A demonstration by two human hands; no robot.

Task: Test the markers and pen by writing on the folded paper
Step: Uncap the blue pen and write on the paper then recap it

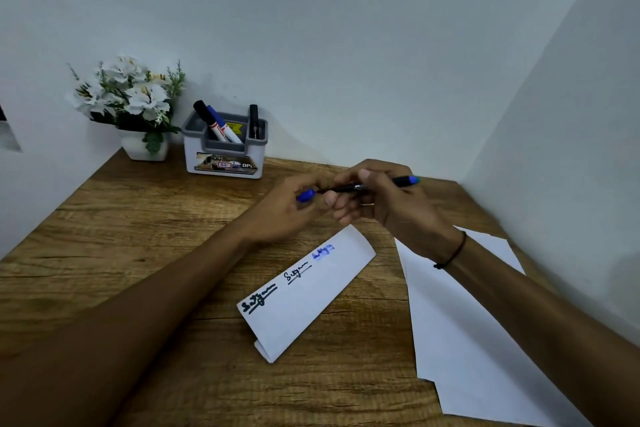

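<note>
We are listing the readable marks. On the folded paper we are seeing three handwritten samples in a row: a thick dark underlined scrawl at the near end, a thinner black underlined one in the middle, and a blue one at the far end; all are looking like a signature starting with "S", but we are not making out the letters. On the holder the front label is showing "42" in a red box and white letters "OP", the rest cut off. The print on the marker inside is too small to read.
</note>
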